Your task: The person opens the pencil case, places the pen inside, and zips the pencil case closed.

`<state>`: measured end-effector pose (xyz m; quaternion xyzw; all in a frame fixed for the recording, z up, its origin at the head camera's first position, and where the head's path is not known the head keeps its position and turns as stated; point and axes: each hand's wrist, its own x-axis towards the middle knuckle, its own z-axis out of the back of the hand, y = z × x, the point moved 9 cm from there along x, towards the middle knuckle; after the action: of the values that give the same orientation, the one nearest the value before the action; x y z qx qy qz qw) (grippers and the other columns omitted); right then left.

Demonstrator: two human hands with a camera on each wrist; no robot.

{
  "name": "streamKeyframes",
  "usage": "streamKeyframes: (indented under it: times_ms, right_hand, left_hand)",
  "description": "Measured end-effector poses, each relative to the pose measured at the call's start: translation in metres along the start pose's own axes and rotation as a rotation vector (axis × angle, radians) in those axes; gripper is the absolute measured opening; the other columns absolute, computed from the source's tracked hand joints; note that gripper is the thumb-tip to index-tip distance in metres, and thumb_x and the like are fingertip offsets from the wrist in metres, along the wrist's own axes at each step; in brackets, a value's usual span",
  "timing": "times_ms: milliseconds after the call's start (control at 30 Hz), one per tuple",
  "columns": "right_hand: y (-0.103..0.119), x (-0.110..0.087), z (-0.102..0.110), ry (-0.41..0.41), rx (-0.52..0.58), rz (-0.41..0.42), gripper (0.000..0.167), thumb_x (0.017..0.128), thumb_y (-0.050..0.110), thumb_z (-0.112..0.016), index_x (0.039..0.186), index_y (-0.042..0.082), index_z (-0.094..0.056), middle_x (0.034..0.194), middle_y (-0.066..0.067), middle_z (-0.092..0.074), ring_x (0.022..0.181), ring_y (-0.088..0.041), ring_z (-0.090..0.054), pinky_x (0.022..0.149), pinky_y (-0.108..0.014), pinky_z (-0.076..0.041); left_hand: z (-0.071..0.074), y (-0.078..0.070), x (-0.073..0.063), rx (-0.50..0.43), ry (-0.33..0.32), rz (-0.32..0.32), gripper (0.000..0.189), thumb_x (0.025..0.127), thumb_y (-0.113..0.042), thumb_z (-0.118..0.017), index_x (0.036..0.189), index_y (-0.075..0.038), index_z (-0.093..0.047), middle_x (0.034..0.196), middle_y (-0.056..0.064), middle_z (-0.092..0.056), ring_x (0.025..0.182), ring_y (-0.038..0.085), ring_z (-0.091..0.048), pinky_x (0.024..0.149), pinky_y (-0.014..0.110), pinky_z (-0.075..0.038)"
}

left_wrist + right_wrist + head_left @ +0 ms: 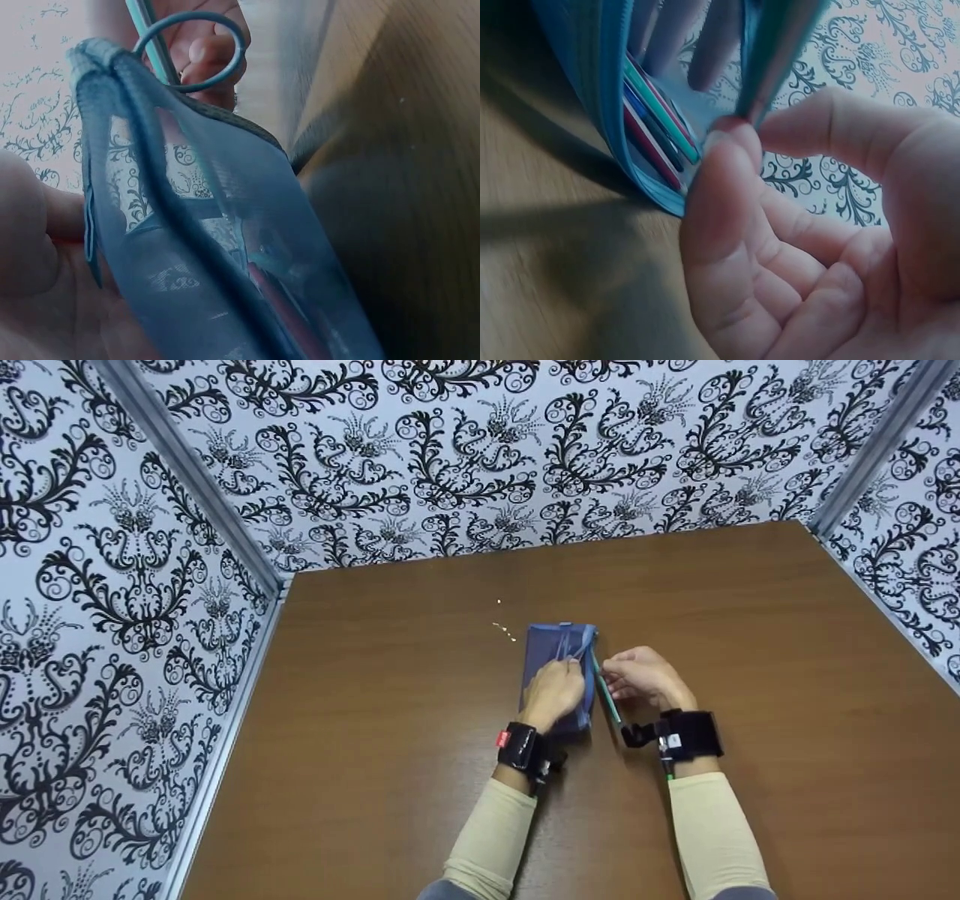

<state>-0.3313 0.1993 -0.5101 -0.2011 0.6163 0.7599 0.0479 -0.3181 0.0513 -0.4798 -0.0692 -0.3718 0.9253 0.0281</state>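
Observation:
A blue see-through zip pouch (541,646) stands on edge over the table in front of me. My left hand (553,694) holds its side, with fingers showing through the sheer wall in the right wrist view. Between thumb and fingertip, my right hand (646,675) pinches a slim green pen (606,692) just right of the pouch's mouth. The mouth gapes in the right wrist view, and several coloured pens (660,112) lie inside, green, blue and red among them. A round blue wrist loop (241,56) hangs at the pouch's end, beside the pen.
The brown wooden table (375,697) extends around both hands. Small bright specks (504,630) show on it left of the pouch. Patterned black-and-white walls (480,457) with metal frame posts (187,472) enclose the back and sides.

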Motion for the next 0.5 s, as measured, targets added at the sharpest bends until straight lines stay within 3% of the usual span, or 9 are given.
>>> streamKeyframes:
  times_ms: [300,500]
  right_hand:
    - [0.001,0.0057,-0.0069,-0.058,0.086,0.005,0.027,0.098,0.009,-0.051,0.107,-0.015,-0.059,0.07,-0.003,-0.063,0.058,-0.01,-0.062,0.059,-0.022,-0.056]
    - [0.0007,0.0092,-0.0103,-0.107,0.148,0.011,0.02,0.097,0.008,-0.055,0.101,-0.011,-0.06,0.067,-0.002,-0.063,0.057,-0.01,-0.062,0.058,-0.022,-0.056]
  left_hand:
    - [0.0,0.001,-0.0004,-0.011,-0.001,0.013,0.048,0.105,-0.036,-0.031,0.126,-0.013,-0.068,0.119,0.005,-0.068,0.113,0.029,-0.063,0.091,0.046,-0.05]
    - [-0.0012,-0.0004,0.0004,-0.006,-0.009,-0.002,0.048,0.105,-0.035,-0.031,0.126,-0.013,-0.068,0.12,0.005,-0.068,0.113,0.029,-0.064,0.091,0.047,-0.05]
